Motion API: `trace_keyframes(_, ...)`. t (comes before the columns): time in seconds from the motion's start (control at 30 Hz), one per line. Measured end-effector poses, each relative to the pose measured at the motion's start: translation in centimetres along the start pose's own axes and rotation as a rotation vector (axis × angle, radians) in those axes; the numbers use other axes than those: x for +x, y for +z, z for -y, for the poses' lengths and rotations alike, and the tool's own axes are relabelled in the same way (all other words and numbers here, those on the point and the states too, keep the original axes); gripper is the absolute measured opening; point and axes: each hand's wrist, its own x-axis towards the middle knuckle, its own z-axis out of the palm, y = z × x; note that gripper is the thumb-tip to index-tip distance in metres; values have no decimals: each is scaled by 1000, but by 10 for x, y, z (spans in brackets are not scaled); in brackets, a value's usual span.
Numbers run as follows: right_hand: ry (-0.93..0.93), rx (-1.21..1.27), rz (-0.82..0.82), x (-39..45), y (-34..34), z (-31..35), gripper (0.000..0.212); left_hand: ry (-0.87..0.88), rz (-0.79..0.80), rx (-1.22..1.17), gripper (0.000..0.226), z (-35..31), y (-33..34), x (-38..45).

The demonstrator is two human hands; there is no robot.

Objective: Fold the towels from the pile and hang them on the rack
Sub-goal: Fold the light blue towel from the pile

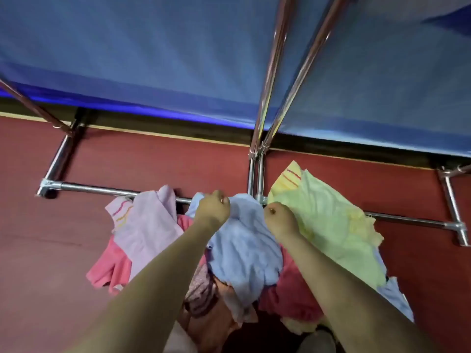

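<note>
We're looking straight down both forearms here, and both hands are on the same light blue towel [244, 240]. The left hand [212, 208] has its fingers curled over the towel's upper left edge, and the right hand [279, 219] is clenched on the upper right edge, so the cloth is held between the two fists along its top border. That top border runs left to right, nearly in line with the chrome rail [107, 190] of the rack, which sits just beyond the knuckles; the towel's length trails back toward us, down over the pile [293, 296] of pink and patterned cloth. That's the relation that counts: the rail is ahead of the hands, the towel's body behind them. We'd judge both hands about equally near the rail, the left perhaps a touch closer. We can't quite tell whether the top edge is already lying over the rail or only held up against it, since the fists and bunched cloth cover that spot. To the left, a pale pink towel [145, 225] with striped trim hangs at the rail; to the right, a light green towel [328, 212] drapes across it with a yellow striped towel [289, 175] peeking out behind. The blue one looks crumpled rather than neatly folded, so smoothing seems the work in hand.
</note>
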Motion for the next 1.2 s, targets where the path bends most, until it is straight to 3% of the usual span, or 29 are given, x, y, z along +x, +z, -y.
trace_keyframes(0.13,14,6,33,49,42,-6,16,-24,65,21,35,16,28,49)
trace_keyframes(0.23,42,59,-38,66,63,-9,15,-15,184,-1,59,25,49,64)
trace_keyframes(0.3,61,73,-46,71,67,-8,26,-15,214,11,66,28,57,64)
trace_keyframes(0.37,36,42,2,75,72,-11,34,-23,237,51,50,34,62,62)
trace_keyframes(0.57,-61,-317,67,70,69,-24,19,20,201,91,18,43,63,50)
trace_keyframes(0.67,-180,-454,44,65,63,-21,20,35,175,114,23,45,59,44)
trace_keyframes(0.77,-258,-316,36,62,54,-15,10,99,112,-26,20,43,57,39)
trace_keyframes(0.87,-191,-95,60,59,37,1,10,45,140,-144,23,28,46,35)
trace_keyframes(0.97,-174,-15,95,48,16,18,16,-11,111,-272,30,8,27,24)
trace_keyframes(1.07,-161,52,118,23,-9,37,24,-54,140,-489,15,-21,-6,-4)
trace_keyframes(1.2,-216,111,122,-33,-55,73,28,19,105,-536,17,-52,-59,-58)
